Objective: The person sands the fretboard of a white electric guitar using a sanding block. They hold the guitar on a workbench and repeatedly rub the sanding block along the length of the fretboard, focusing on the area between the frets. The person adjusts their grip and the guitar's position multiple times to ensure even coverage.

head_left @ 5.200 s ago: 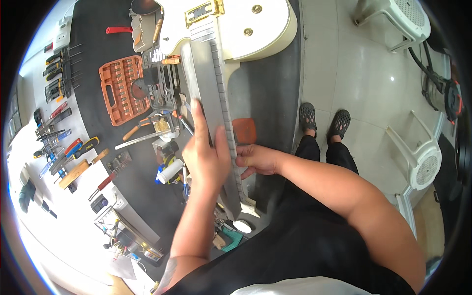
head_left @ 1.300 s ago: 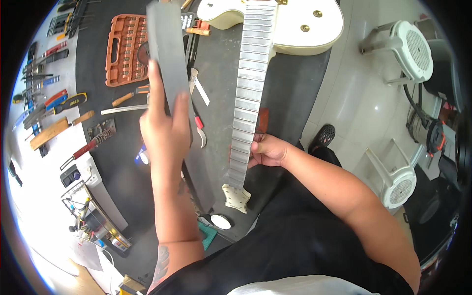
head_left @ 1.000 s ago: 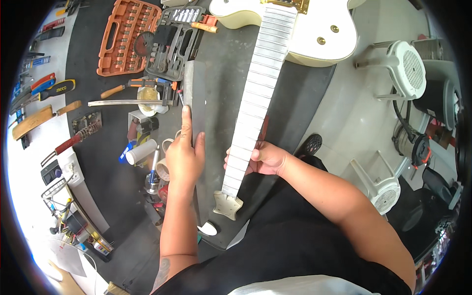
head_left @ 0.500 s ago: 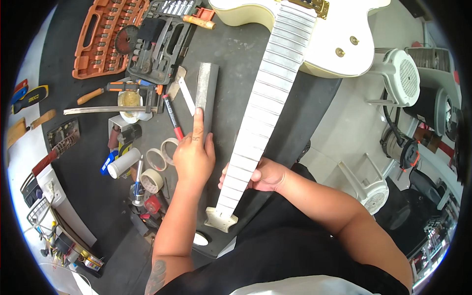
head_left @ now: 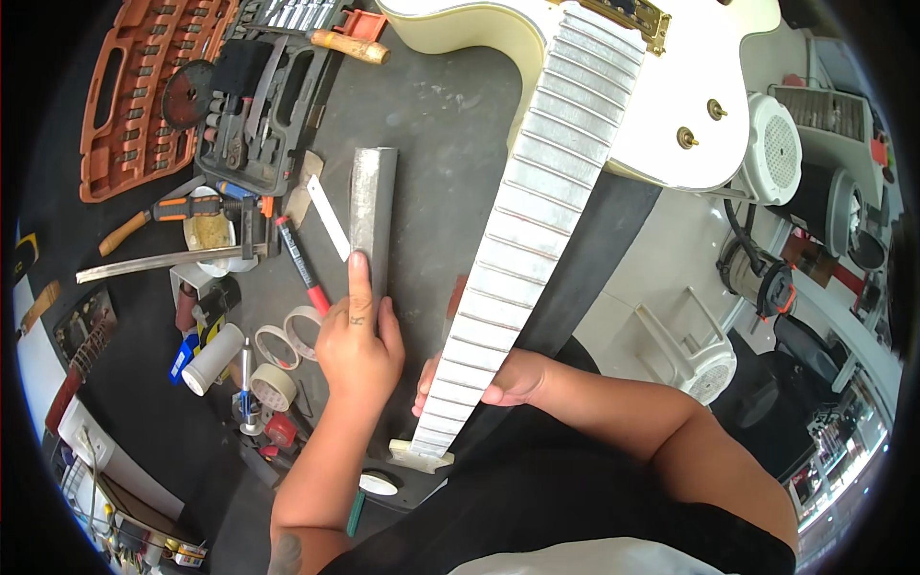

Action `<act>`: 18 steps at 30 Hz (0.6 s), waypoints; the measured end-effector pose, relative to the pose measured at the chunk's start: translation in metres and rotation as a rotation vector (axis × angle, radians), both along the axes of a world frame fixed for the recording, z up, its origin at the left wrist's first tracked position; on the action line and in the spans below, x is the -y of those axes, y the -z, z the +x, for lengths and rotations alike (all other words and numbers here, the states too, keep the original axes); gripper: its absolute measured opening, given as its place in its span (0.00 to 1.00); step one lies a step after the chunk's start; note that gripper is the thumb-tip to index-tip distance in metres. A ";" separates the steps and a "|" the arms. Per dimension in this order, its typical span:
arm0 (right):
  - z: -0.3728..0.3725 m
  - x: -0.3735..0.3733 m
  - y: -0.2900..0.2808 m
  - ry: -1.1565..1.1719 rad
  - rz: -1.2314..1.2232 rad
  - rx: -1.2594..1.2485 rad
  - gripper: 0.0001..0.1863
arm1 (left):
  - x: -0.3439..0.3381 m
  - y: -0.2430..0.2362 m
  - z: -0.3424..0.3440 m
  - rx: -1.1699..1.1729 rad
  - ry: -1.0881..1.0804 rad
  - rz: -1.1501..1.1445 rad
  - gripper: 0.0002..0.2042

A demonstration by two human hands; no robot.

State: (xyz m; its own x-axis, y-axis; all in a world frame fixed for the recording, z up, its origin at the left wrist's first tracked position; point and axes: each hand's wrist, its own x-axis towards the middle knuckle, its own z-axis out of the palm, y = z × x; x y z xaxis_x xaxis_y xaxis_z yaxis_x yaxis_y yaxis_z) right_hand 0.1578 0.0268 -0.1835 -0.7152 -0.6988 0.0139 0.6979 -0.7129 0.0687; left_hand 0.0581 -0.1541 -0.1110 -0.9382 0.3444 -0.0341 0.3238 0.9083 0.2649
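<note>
A white electric guitar (head_left: 661, 144) lies across the bench to the right, its neck running down toward me. Pale silvery tape or covering fills the fretboard (head_left: 537, 220) between the frets. My right hand (head_left: 513, 379) is closed around the neck near the headstock (head_left: 422, 458); its palm and some fingers are hidden beneath. Left of the neck, my left hand (head_left: 359, 350) grips the near end of a grey metal bar (head_left: 373, 196). Its index finger lies stretched along the bar's top, with the thumb at the right side and the other fingers curled.
A red marker (head_left: 303, 264), a white strip (head_left: 329, 218) and tape rolls (head_left: 274, 386) lie left of the bar. Farther off are a clamp (head_left: 192, 257), an orange socket case (head_left: 153, 86) and a wooden-handled tool (head_left: 350, 46). White stools (head_left: 685, 350) stand on the floor at right.
The whole view has shifted, so the bench things appear lower and farther left. Both hands keep their holds on the bar and the neck. A reddish piece now shows beside the neck.
</note>
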 end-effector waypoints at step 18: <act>-0.002 0.002 0.000 -0.017 -0.042 -0.002 0.43 | 0.002 0.001 -0.003 0.024 0.008 0.051 0.41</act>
State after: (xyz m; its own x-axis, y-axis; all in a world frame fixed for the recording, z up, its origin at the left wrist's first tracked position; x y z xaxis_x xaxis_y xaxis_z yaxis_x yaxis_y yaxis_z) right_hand 0.1554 0.0253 -0.1835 -0.7029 -0.7098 0.0452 0.7103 -0.6972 0.0972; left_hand 0.0551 -0.1561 -0.1122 -0.9346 0.3536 -0.0385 0.3239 0.8908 0.3186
